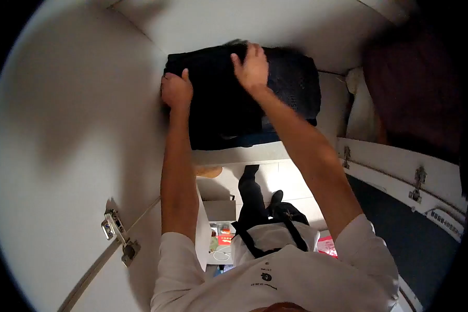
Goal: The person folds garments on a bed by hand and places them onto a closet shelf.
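Note:
A black folded garment [218,99] lies on top of other folded dark clothes inside a white cabinet. My left hand [177,89] is at its left edge, fingers curled round the side and thumb raised. Across the upper right part of the same garment rests my right hand [254,67], fingers stretched out and thumb apart. To the right is a dark grey folded garment [296,83] with faint lettering. A dark blue folded edge [249,140] shows beneath the black one.
White cabinet walls [73,104] enclose the clothes. On the left is a metal hinge [119,234]; more hinges [418,182] line the open door at right. A dark maroon cloth [416,88] hangs at upper right. Far below are a tiled floor [291,177] and a drawer [218,209].

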Demonstrator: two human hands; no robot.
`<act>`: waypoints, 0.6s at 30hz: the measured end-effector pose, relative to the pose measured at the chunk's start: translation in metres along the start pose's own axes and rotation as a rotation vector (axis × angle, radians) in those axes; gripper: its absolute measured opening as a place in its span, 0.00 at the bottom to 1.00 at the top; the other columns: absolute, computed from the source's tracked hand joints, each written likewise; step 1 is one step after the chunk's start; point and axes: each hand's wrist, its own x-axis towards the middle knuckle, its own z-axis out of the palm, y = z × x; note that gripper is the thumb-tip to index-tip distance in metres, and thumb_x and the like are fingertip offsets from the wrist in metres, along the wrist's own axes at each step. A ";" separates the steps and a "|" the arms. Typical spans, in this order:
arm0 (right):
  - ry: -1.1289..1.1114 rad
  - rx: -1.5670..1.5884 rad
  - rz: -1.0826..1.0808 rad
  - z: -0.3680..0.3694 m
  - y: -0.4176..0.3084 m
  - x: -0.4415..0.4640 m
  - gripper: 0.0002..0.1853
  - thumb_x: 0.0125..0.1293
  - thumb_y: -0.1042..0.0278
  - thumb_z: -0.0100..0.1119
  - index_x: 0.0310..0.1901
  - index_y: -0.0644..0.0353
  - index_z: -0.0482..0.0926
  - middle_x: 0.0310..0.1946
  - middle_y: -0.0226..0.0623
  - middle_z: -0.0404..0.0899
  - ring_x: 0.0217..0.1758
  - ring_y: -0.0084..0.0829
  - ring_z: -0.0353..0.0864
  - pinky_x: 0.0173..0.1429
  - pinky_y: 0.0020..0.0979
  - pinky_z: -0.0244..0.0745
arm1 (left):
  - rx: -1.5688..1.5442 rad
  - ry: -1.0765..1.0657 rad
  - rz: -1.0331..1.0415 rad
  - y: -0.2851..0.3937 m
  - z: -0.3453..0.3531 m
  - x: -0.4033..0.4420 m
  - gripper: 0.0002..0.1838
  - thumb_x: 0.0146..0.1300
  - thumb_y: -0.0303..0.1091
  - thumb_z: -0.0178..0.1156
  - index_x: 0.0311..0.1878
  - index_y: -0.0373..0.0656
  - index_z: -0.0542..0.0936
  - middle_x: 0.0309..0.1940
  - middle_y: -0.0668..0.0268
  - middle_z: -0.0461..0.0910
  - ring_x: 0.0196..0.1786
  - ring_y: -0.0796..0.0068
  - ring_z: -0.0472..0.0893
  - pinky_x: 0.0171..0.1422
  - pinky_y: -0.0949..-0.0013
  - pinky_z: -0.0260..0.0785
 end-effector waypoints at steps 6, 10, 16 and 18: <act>-0.322 -0.034 0.382 -0.008 0.014 0.036 0.40 0.51 0.39 0.74 0.57 0.62 0.77 0.59 0.50 0.77 0.65 0.47 0.75 0.67 0.44 0.73 | -0.108 0.243 0.098 0.001 0.033 0.002 0.24 0.68 0.47 0.61 0.52 0.32 0.75 0.50 0.45 0.78 0.54 0.43 0.79 0.60 0.47 0.73; -0.527 0.055 0.384 -0.007 0.031 0.046 0.34 0.48 0.40 0.77 0.52 0.55 0.82 0.57 0.44 0.80 0.63 0.42 0.78 0.66 0.41 0.74 | -0.423 0.111 -0.019 -0.008 0.023 0.013 0.28 0.66 0.45 0.64 0.56 0.28 0.74 0.54 0.41 0.77 0.58 0.42 0.78 0.66 0.50 0.69; -0.303 0.278 0.198 -0.019 0.040 0.036 0.22 0.53 0.55 0.77 0.46 0.57 0.84 0.54 0.43 0.83 0.59 0.43 0.81 0.63 0.40 0.75 | -0.608 0.227 0.053 -0.011 -0.006 0.009 0.30 0.67 0.43 0.63 0.61 0.26 0.71 0.58 0.40 0.76 0.61 0.42 0.76 0.68 0.52 0.67; -0.218 0.309 0.155 -0.030 0.027 0.041 0.19 0.55 0.59 0.76 0.46 0.57 0.83 0.52 0.43 0.84 0.59 0.44 0.81 0.63 0.40 0.75 | -0.618 0.322 0.111 -0.011 -0.015 0.009 0.29 0.68 0.41 0.62 0.63 0.27 0.70 0.59 0.40 0.75 0.62 0.42 0.75 0.68 0.51 0.66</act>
